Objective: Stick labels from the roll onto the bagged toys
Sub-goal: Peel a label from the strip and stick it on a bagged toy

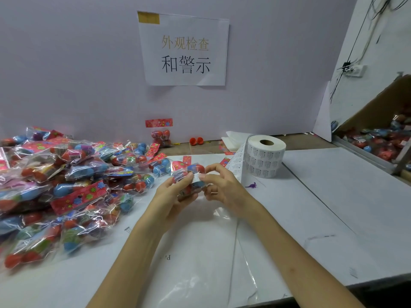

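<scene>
Centrally, in the head view, a clear plastic bag of red and blue toy eggs is held over the white paper-covered table, a little above mid-frame. It is gripped from the left by the left hand, whose fingers are curled round its underside with the thumb laid on top. A small white label is pinched against the bag's upper face by the thumb and forefinger of the right hand, the remaining fingers being loosely bent. Right of the hands, a white roll of printed labels is stood on end on the table, and a loose strip of labels is seen trailing from it towards the right hand. A tiny purple toy dinosaur is laid just below the roll. The left of the frame is filled by a heap of similar bagged toys. A white paper sign with Chinese characters is taped to the lilac wall at upper centre, and a brown cardboard box holding more bags is seen at the right edge.
</scene>
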A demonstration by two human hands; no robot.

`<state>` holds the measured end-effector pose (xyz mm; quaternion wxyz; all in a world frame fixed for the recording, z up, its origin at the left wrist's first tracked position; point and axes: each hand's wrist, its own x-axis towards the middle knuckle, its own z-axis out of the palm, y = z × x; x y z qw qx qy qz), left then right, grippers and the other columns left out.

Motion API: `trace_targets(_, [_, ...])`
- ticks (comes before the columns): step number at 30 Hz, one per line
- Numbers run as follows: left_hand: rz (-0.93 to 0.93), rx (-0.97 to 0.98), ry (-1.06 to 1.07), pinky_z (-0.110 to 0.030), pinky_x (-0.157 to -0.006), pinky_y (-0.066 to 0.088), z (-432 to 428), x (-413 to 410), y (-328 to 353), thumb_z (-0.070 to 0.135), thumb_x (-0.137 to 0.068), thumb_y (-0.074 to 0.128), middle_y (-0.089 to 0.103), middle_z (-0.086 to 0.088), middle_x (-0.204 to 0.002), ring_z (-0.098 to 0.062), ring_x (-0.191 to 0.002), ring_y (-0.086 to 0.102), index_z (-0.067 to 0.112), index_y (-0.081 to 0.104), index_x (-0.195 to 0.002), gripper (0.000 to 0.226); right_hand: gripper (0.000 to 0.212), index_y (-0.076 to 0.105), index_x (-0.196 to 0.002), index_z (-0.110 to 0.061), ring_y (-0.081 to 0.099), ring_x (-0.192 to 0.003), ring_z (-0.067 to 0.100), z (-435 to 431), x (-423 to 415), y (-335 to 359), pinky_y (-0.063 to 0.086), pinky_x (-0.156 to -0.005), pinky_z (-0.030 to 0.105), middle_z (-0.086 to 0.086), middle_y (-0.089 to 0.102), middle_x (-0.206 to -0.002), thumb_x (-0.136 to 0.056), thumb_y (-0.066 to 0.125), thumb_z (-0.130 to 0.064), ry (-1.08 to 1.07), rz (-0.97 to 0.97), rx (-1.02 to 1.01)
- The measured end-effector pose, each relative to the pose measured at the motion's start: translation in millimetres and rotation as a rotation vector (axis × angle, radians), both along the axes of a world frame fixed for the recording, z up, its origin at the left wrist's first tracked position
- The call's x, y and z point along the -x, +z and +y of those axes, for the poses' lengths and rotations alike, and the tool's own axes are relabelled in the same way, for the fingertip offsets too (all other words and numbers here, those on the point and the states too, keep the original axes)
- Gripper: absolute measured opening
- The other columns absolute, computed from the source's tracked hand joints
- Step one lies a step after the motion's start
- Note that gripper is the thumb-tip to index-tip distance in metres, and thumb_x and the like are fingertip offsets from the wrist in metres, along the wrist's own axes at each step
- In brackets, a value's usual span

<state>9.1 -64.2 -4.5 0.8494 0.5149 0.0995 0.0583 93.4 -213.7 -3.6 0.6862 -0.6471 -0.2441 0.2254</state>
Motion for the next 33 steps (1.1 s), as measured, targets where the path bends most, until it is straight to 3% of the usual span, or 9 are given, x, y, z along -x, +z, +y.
trace_targets(2, [0.007, -0.02, -0.033, -0.024, -0.071, 0.059, 0, 0, 0, 0.023, -0.081, 0.078, 0.076, -0.01, -0.104, -0.017, -0.089, 0.075, 0.005, 0.064, -0.127, 0.051, 0.043, 0.058, -0.11, -0.014, 0.056, -0.061, 0.015, 1, 1, -1, 0.048, -0.057, 0.027, 0.003, 0.069, -0.081, -0.084, 0.076, -0.043, 0.001, 0.009, 0.047])
trace_targets(5, [0.001, -0.036, -0.083, -0.024, -0.073, 0.059, -1, 0, 0, 0.014, -0.084, 0.076, 0.075, -0.012, -0.106, -0.019, -0.091, 0.075, 0.004, 0.067, -0.123, 0.042, 0.034, 0.062, -0.109, -0.009, 0.051, -0.056, 0.015, 0, 0, -2, 0.043, -0.051, 0.025, 0.006, 0.066, -0.081, -0.093, 0.072, -0.036, -0.023, -0.03, 0.048])
trace_targets(14, [-0.006, -0.08, -0.063, -0.026, -0.073, 0.06, 1, 2, 5, 0.003, -0.076, 0.077, 0.074, -0.02, -0.111, -0.022, -0.091, 0.074, 0.0, 0.061, -0.129, 0.055, 0.022, 0.063, -0.11, -0.009, 0.055, -0.058, 0.012, 2, 0, 2, 0.047, -0.052, 0.024, 0.005, 0.066, -0.091, -0.102, 0.057, -0.03, -0.018, -0.033, 0.028])
trace_targets(17, [0.025, -0.053, -0.022, -0.023, -0.066, 0.058, -2, 1, 3, 0.011, -0.079, 0.078, 0.075, -0.015, -0.104, -0.017, -0.083, 0.074, 0.002, 0.063, -0.124, 0.049, 0.02, 0.061, -0.112, -0.01, 0.055, -0.059, 0.018, 0, -1, 4, 0.046, -0.054, 0.027, 0.01, 0.064, -0.092, -0.099, 0.061, -0.025, -0.023, 0.014, -0.001])
trace_targets(20, [-0.005, 0.063, 0.011, -0.022, -0.068, 0.058, -1, 0, 1, 0.018, -0.077, 0.079, 0.076, -0.011, -0.102, -0.016, -0.082, 0.074, 0.005, 0.067, -0.115, 0.042, 0.035, 0.058, -0.115, -0.011, 0.059, -0.063, 0.019, -5, -3, 6, 0.047, -0.058, 0.027, 0.007, 0.069, -0.083, -0.086, 0.067, -0.027, 0.003, -0.006, 0.019])
trace_targets(22, [0.002, 0.108, 0.064, -0.022, -0.068, 0.058, 1, -1, 0, 0.017, -0.079, 0.079, 0.077, -0.009, -0.097, -0.015, -0.08, 0.074, 0.006, 0.066, -0.11, 0.035, 0.032, 0.058, -0.113, -0.016, 0.062, -0.071, 0.017, -7, -3, 5, 0.049, -0.061, 0.025, 0.008, 0.073, -0.091, -0.085, 0.071, -0.027, 0.051, -0.057, 0.049])
trace_targets(26, [0.015, -0.058, 0.171, -0.03, -0.082, 0.052, 5, -3, -2, 0.022, -0.079, 0.081, 0.077, -0.006, -0.104, -0.016, -0.089, 0.073, 0.009, 0.066, -0.12, 0.046, 0.039, 0.06, -0.119, -0.021, 0.068, -0.084, 0.013, -4, -4, 4, 0.053, -0.068, 0.029, 0.006, 0.072, -0.109, -0.088, 0.076, -0.038, -0.065, -0.086, 0.023])
trace_targets(29, [0.01, -0.143, 0.177, -0.036, -0.089, 0.051, 4, -2, -2, 0.02, -0.083, 0.081, 0.079, -0.005, -0.103, -0.017, -0.091, 0.074, 0.013, 0.065, -0.126, 0.047, 0.028, 0.066, -0.111, -0.019, 0.067, -0.076, 0.012, -6, -8, 7, 0.052, -0.065, 0.028, 0.001, 0.075, -0.092, -0.091, 0.072, -0.039, -0.216, -0.069, -0.068])
trace_targets(33, [0.029, -0.112, 0.239, -0.039, -0.095, 0.05, 1, -5, -3, 0.016, -0.084, 0.08, 0.075, -0.011, -0.108, -0.021, -0.096, 0.071, 0.018, 0.056, -0.129, 0.05, 0.01, 0.066, -0.097, -0.012, 0.067, -0.065, 0.014, -15, -15, 7, 0.051, -0.057, 0.024, 0.003, 0.075, -0.082, -0.089, 0.072, -0.011, -0.271, -0.099, -0.023])
